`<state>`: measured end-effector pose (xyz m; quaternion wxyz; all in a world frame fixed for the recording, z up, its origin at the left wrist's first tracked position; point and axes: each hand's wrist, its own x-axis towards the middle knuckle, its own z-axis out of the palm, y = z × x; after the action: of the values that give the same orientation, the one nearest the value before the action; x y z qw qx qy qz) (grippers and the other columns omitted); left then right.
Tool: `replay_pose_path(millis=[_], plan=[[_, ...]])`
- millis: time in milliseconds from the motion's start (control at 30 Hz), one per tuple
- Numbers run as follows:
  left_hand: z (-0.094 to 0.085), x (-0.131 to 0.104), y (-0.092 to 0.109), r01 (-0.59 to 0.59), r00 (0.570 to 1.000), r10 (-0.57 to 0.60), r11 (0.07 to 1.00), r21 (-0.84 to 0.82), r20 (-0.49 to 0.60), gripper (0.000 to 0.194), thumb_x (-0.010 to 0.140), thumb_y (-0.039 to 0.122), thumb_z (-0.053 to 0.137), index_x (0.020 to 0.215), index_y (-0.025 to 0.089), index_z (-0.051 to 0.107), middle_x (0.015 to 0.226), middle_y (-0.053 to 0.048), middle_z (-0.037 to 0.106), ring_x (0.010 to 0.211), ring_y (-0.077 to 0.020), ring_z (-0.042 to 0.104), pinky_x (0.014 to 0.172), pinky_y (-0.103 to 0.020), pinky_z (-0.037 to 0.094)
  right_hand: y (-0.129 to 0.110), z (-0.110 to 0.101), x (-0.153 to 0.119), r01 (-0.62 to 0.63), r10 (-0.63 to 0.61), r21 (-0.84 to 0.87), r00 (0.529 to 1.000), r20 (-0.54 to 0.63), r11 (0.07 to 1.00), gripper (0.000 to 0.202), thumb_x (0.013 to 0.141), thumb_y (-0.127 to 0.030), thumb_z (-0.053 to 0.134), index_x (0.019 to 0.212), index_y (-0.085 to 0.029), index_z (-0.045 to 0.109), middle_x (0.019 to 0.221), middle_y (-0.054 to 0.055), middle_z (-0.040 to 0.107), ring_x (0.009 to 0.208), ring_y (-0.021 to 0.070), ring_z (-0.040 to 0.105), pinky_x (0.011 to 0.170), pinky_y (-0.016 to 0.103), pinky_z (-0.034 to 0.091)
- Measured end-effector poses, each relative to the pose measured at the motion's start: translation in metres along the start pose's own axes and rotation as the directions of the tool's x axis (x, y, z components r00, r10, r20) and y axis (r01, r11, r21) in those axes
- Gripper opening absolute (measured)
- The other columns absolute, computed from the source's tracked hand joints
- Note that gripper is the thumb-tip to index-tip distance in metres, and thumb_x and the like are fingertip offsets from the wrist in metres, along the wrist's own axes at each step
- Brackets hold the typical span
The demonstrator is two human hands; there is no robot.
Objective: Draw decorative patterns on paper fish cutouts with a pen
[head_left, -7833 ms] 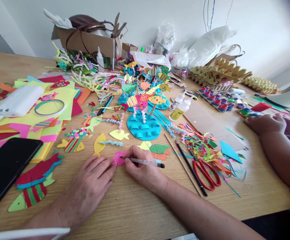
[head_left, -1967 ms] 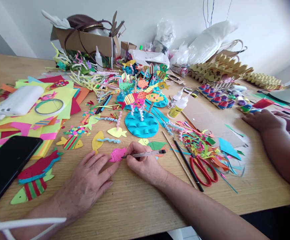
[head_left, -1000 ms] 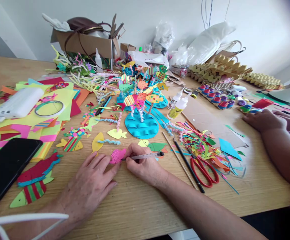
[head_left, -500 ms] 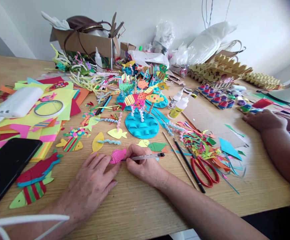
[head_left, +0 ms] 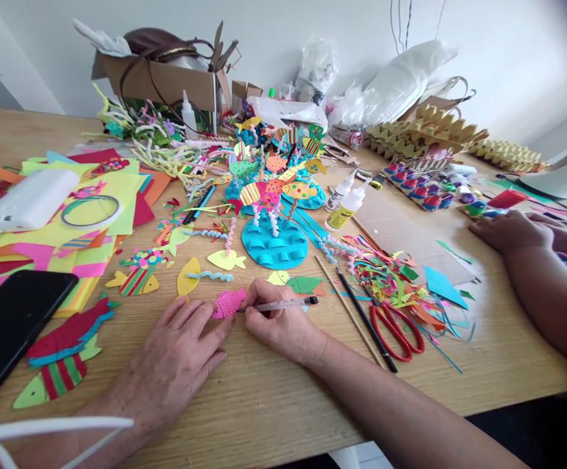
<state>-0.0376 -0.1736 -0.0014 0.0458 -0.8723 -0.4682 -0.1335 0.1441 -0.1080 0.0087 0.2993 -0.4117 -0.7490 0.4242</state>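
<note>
A pink paper fish [head_left: 228,304] with drawn scale marks lies flat on the wooden table. My left hand [head_left: 180,342] rests palm down, fingers stretched, its fingertips at the fish's left and lower edge. In my right hand [head_left: 278,319] a pen [head_left: 288,303] with a clear barrel is pinched, its tip at the tail end of the fish. Just beyond lie a yellow paper fish [head_left: 188,277], a pale yellow fish [head_left: 225,260] and a green fish [head_left: 305,285]. Behind them stands a blue round base [head_left: 274,244] with paper fish on curled pipe cleaners.
Red scissors [head_left: 398,332], a black pencil [head_left: 366,319] and a wooden stick [head_left: 346,309] lie on the right beside paper scraps. Glue bottles [head_left: 345,207] stand farther back. A black phone [head_left: 17,326] and coloured paper sheets [head_left: 131,215] are left. Another person's hand [head_left: 512,231] is at right.
The whole view has shifted slightly, so things sit a little farther left. Both hands keep nearly the same pose, with the pen still at the pink fish's tail.
</note>
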Motion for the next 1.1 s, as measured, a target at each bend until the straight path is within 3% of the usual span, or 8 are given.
replay_pose_path(millis=[300,1100], plan=[[0.0009,0.0004,0.0013,0.017,1.0,-0.017,0.999,0.028,-0.017,0.03,0.086,0.018,0.046,0.111,0.022,0.061,0.103,-0.01,0.058,0.099,-0.0269,0.053,0.09,-0.049,0.044,0.0,-0.003,0.003,-0.027,0.032,0.082,0.998,-0.053,0.996,0.01,0.065,-0.009,0.048,0.062,-0.018,0.048,0.054,-0.005,0.049,0.05,0.0073,0.042,0.046,0.017,0.032],[-0.0016,0.0031,-0.0017,-0.055,0.997,0.057,0.997,0.048,-0.056,0.03,0.08,0.016,0.054,0.109,0.019,0.062,0.098,-0.01,0.059,0.093,-0.027,0.054,0.083,-0.046,0.047,-0.0003,-0.0017,0.0028,-0.017,0.017,0.011,0.999,-0.039,1.0,0.009,0.064,-0.011,0.048,0.061,-0.018,0.047,0.054,-0.005,0.047,0.048,0.0073,0.04,0.045,0.018,0.031]])
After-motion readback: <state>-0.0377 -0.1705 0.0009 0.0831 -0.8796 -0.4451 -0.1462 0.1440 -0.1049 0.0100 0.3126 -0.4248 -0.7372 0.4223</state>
